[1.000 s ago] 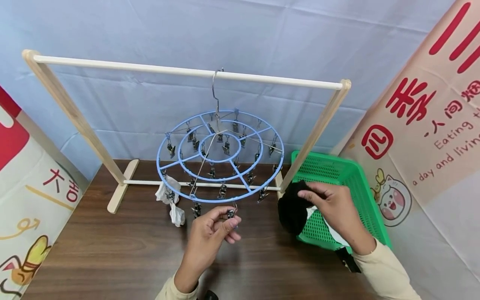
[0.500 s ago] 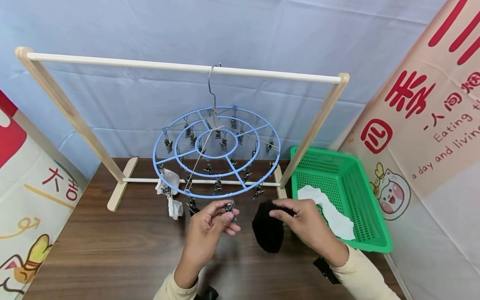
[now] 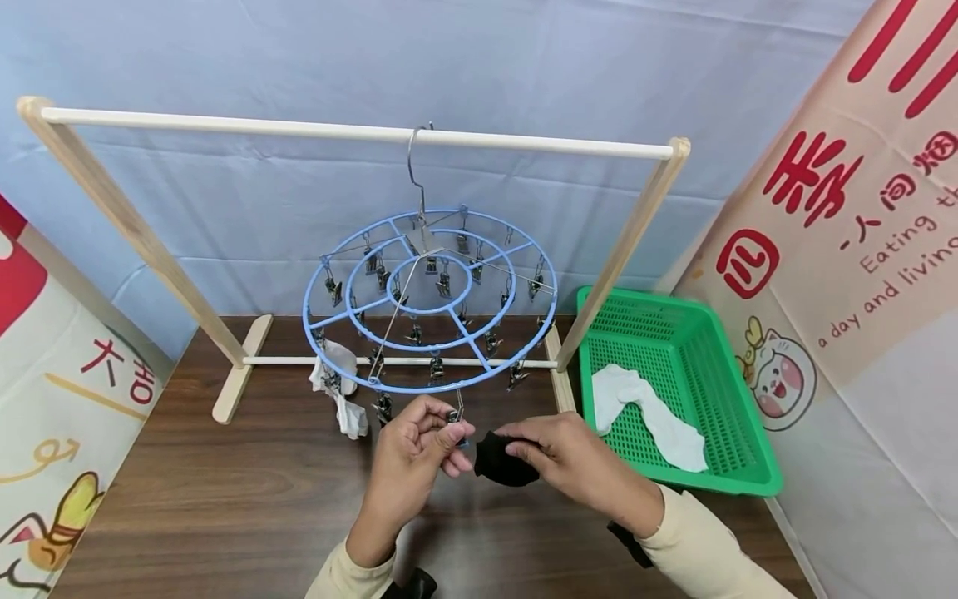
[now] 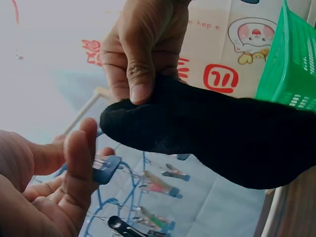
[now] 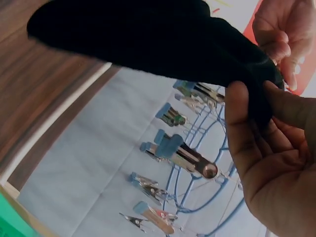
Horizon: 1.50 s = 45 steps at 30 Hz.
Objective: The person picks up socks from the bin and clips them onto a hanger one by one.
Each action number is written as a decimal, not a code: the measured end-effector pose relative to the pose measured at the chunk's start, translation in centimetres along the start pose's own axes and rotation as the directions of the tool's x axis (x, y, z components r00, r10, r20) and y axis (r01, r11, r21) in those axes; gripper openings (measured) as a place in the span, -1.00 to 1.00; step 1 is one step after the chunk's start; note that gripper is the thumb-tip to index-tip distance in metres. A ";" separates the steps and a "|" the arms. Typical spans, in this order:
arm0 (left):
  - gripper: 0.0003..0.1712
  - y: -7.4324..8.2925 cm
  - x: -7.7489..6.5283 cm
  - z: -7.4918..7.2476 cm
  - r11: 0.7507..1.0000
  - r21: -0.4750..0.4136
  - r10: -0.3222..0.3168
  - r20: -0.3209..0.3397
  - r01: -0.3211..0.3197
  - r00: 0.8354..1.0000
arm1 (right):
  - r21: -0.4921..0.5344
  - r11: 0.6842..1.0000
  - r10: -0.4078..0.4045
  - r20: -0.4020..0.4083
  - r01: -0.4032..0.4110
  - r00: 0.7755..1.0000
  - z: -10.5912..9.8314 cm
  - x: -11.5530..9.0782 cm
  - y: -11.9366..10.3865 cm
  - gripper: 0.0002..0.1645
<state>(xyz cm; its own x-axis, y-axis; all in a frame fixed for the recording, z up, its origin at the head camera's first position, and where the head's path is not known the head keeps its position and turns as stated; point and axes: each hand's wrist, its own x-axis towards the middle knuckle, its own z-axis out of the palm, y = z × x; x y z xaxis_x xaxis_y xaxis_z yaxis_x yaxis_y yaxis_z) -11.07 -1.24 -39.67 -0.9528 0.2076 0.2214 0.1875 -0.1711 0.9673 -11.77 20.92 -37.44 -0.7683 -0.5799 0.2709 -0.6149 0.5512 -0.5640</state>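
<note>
A blue round drying hanger (image 3: 427,391) with several dangling metal clips hangs at the middle of the head view. At its front edge my left hand (image 3: 412,462) pinches one clip (image 4: 106,170) between thumb and fingers; its blue-tipped end points toward the right hand. My right hand (image 3: 587,462) holds a black sock (image 3: 505,462) by one end, thumb on top. In the left wrist view the sock's rounded end lies close to the left fingertips, and the rest of it stretches away to the right. The right wrist view shows it pinched between thumb and fingers.
A wooden rack with a white top bar (image 3: 299,127) carries the hanger. White fabric (image 3: 350,416) is clipped at the hanger's left front. To the right stands a green basket (image 3: 756,484) with a white sock (image 3: 666,428) in it. Printed cloth walls flank the wooden table (image 3: 224,516).
The right hand has lifted the black sock from over the basket and carried it left, up beside the left hand. The left hand has kept its pinch on the clip.
</note>
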 end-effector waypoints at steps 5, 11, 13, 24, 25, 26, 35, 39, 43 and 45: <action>-0.80 -0.4 0.1 -0.2 1.000 0.000 0.025 -0.027 -0.025 0.999 | -0.062 0.998 -0.021 -0.014 0.020 1.000 0.8 0.0 -0.1 -0.78; -0.84 -0.5 0.0 -0.3 0.999 0.011 0.052 -0.071 -0.051 0.996 | -0.159 0.981 -0.122 -0.074 0.109 0.990 1.4 0.1 -0.1 -0.80; -0.84 -0.4 0.0 -0.3 0.998 0.011 0.060 -0.076 -0.059 0.995 | -0.171 0.977 -0.142 -0.081 0.127 0.987 1.5 0.1 -0.1 -0.80; -0.89 -0.3 0.0 -0.2 0.997 0.030 0.079 -0.095 -0.076 0.992 | -0.153 0.978 -0.150 -0.056 0.140 0.987 2.1 0.5 0.0 -0.82; -0.90 -0.3 0.0 -0.2 0.996 0.032 0.082 -0.097 -0.079 0.992 | -0.164 0.976 -0.158 -0.055 0.147 0.986 2.2 0.5 0.0 -0.82; -0.91 -0.3 0.0 -0.2 0.996 0.032 0.082 -0.098 -0.079 0.992 | -0.177 0.972 -0.165 -0.053 0.153 0.985 2.2 0.5 0.0 -0.82; -0.86 -0.3 0.0 -0.2 0.996 0.070 0.066 -0.095 -0.060 0.993 | -0.250 0.951 -0.192 -0.019 0.181 0.981 2.6 1.0 -0.4 -0.82; -0.87 -0.4 0.1 -0.2 0.995 0.079 0.073 -0.099 -0.065 0.992 | -0.259 0.944 -0.215 -0.017 0.204 0.976 2.8 1.1 -0.6 -0.82; -0.90 -0.6 0.1 -0.2 0.995 0.072 0.072 -0.107 -0.065 0.992 | -0.280 0.935 -0.234 -0.024 0.218 0.972 3.0 1.5 -0.9 -0.90; -0.90 -0.6 0.1 -0.2 0.996 0.066 0.066 -0.111 -0.059 0.992 | -0.286 0.934 -0.231 -0.019 0.216 0.973 3.1 1.7 -1.1 -0.95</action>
<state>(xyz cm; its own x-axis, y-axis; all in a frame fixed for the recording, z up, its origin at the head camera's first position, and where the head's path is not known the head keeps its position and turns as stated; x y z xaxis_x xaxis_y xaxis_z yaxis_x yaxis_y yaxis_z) -11.33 -1.30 -40.28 -0.9589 0.0876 0.2698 0.2588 -0.1192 0.9585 -11.82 17.47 -38.80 -0.6089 -0.6800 0.4084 -0.7908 0.5610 -0.2448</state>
